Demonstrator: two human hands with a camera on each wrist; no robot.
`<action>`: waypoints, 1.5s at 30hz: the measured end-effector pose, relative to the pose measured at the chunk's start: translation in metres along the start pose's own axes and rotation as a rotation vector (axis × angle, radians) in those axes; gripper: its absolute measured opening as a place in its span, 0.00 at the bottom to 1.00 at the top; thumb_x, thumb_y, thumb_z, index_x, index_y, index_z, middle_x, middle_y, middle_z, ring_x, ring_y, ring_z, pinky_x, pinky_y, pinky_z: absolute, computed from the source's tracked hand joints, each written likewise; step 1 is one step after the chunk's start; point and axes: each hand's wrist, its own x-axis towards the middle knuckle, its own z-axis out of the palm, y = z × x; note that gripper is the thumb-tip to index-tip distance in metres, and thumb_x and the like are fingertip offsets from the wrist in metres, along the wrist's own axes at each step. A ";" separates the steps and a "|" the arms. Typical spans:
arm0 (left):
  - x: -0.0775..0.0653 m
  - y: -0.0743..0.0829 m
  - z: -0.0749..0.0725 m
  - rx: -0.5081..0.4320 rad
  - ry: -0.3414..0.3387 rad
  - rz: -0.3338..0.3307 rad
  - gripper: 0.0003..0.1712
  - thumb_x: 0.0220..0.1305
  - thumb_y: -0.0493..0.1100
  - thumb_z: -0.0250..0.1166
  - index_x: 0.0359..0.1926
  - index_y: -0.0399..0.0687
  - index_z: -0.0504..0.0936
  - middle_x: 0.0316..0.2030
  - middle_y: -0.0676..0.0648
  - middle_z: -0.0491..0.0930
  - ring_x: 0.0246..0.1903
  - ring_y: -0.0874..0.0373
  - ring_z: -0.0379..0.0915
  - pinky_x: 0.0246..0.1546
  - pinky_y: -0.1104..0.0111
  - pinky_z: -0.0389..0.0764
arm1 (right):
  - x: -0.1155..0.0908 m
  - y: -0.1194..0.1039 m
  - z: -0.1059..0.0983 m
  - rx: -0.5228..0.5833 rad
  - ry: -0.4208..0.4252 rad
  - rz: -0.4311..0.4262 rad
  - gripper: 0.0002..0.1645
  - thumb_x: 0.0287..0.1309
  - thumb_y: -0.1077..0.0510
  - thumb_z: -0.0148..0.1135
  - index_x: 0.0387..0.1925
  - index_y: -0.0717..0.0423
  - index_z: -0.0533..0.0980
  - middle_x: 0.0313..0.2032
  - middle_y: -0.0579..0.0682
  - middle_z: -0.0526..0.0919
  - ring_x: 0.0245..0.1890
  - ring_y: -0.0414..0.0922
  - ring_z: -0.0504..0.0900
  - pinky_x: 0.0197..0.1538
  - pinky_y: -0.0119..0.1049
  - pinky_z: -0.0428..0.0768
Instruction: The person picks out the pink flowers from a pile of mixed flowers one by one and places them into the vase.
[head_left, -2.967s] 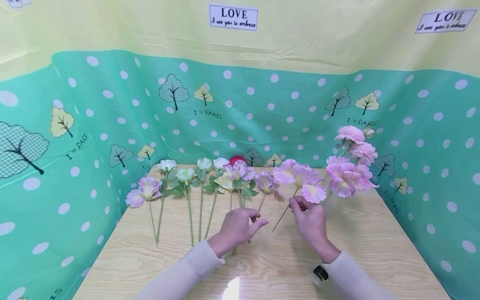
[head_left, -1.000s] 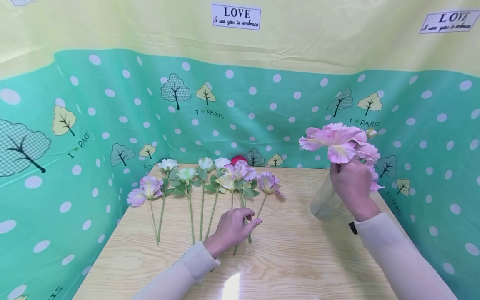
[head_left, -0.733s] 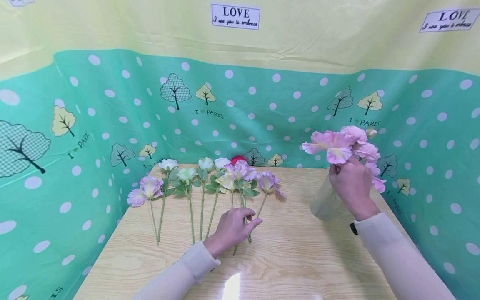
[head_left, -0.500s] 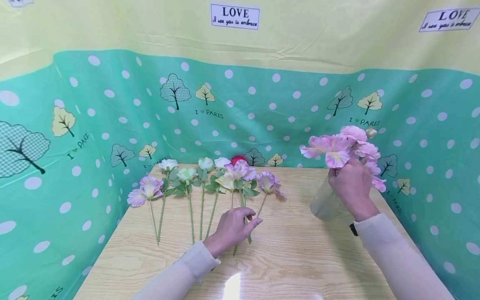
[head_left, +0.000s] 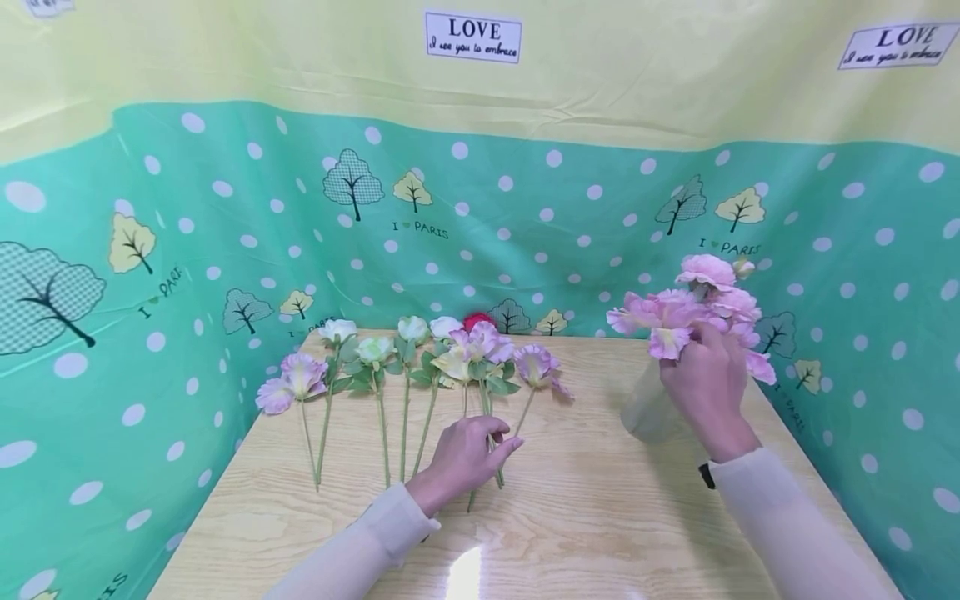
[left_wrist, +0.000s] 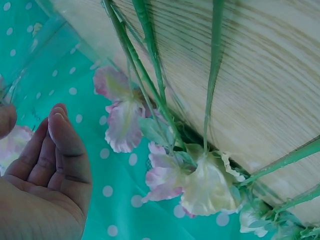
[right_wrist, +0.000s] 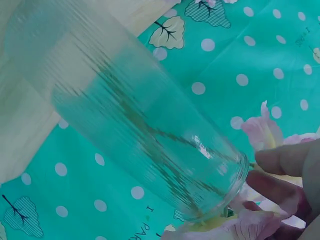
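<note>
At the mouth of a clear ribbed glass vase point(right_wrist: 135, 115), my right hand point(head_left: 705, 387) pinches the stem of a pink ruffled flower point(head_left: 645, 312). In the right wrist view thumb and forefinger lie right at the rim, and stems show through the glass. Other pink blooms point(head_left: 731, 302) stand in the vase. My left hand point(head_left: 465, 454) holds nothing, its fingers loosely bent. It hovers over the stems of the lying flowers, near a purple ruffled flower point(head_left: 536, 367) and a pale yellow and purple pair point(left_wrist: 210, 185).
White roses point(head_left: 375, 348) with green leaves and another purple flower point(head_left: 300, 377) lie on the left of the wooden table point(head_left: 570, 517). A red bloom point(head_left: 477, 322) shows at the back edge. A green dotted cloth point(head_left: 525, 225) hangs around the table.
My right hand has carried the pink flower from the table's middle to the vase; its bloom has since sunk lower over the rim. The left hand has shifted slightly left.
</note>
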 end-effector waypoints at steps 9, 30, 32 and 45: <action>-0.001 -0.002 0.001 0.009 0.015 0.000 0.13 0.68 0.52 0.70 0.41 0.48 0.90 0.32 0.54 0.86 0.20 0.72 0.66 0.21 0.74 0.71 | -0.020 -0.004 0.007 0.069 0.320 -0.222 0.09 0.53 0.65 0.74 0.27 0.70 0.84 0.35 0.63 0.82 0.29 0.59 0.76 0.31 0.50 0.61; 0.000 -0.012 0.000 0.012 0.004 -0.068 0.11 0.69 0.50 0.69 0.39 0.48 0.90 0.31 0.55 0.87 0.20 0.71 0.69 0.23 0.74 0.74 | -0.062 -0.026 0.032 0.151 0.220 -0.372 0.12 0.50 0.56 0.73 0.31 0.62 0.86 0.28 0.58 0.88 0.20 0.52 0.84 0.17 0.42 0.75; 0.001 -0.013 0.000 0.010 0.006 -0.091 0.10 0.69 0.49 0.70 0.39 0.48 0.90 0.30 0.55 0.87 0.17 0.70 0.67 0.20 0.73 0.72 | -0.066 -0.027 0.036 0.169 0.195 -0.347 0.14 0.52 0.54 0.72 0.32 0.63 0.86 0.29 0.58 0.88 0.20 0.52 0.84 0.17 0.43 0.76; 0.005 -0.025 -0.002 0.008 -0.080 -0.262 0.17 0.69 0.50 0.69 0.46 0.41 0.88 0.30 0.51 0.84 0.26 0.63 0.76 0.28 0.67 0.78 | -0.099 -0.045 0.056 0.248 -0.047 -0.075 0.20 0.61 0.49 0.70 0.44 0.62 0.84 0.33 0.57 0.88 0.26 0.53 0.85 0.26 0.47 0.80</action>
